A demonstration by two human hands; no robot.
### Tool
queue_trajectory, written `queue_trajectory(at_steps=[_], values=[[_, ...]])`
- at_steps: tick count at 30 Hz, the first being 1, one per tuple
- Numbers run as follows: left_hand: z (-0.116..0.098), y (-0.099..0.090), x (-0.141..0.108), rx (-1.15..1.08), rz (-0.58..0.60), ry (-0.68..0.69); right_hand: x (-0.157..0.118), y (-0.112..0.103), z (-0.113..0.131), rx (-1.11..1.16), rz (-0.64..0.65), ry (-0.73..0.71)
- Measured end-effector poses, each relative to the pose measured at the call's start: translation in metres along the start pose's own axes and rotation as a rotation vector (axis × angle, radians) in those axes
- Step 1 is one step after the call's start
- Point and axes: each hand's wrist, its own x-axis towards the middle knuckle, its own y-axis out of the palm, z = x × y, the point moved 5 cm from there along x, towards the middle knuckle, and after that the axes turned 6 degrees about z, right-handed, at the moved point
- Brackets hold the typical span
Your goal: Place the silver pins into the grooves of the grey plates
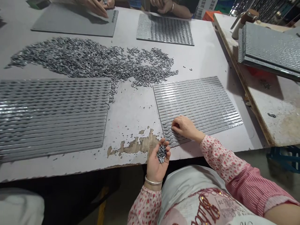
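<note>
While the left hand [157, 167] rests cupped at 6 o'clock in the view, its fingers curled up around a small heap of grey pellets [161, 153], the right hand [181, 126] works at 4 o'clock with thumb and fingers drawn narrow. Whether a pellet sits between those fingertips, I cannot tell. They are at the near left corner of a grooved grey board [199, 104], which lies flat at 3 o'clock.

The pale surface [128, 115] shows wear: near 7 o'clock its coating has flaked off, leaving a ragged brown patch [138, 145]. A loose pellet pile [70, 57] spreads from 10 o'clock towards 12, its tail touching the edge of a larger grooved board [53, 125] at 9 o'clock. Across the surface, a co-worker's hand [96, 7] is over a grey sheet [70, 18] at 11 o'clock, and another person's hand [164, 4] is just beyond a ridged panel [164, 29] at 12.

At 3 o'clock stands a second, stained surface [278, 131], bearing a stack of boards [272, 43] towards 2. In the room beyond, a white crate [207, 7] shows at 1 o'clock; a blue stool [287, 156] stands at 4, and a yellow bar [102, 206] rises from the gloom at 7.
</note>
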Motion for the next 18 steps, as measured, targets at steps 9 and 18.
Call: queue_trajectory(at_steps=[9,18], values=[[-0.001,0.003,-0.002,-0.025,-0.002,-0.008,-0.002,0.002,-0.004,0.086,-0.075,-0.044],[0.001,0.002,-0.017,-0.059,-0.085,0.017,-0.008,0.012,-0.011,0.118,-0.111,-0.068]])
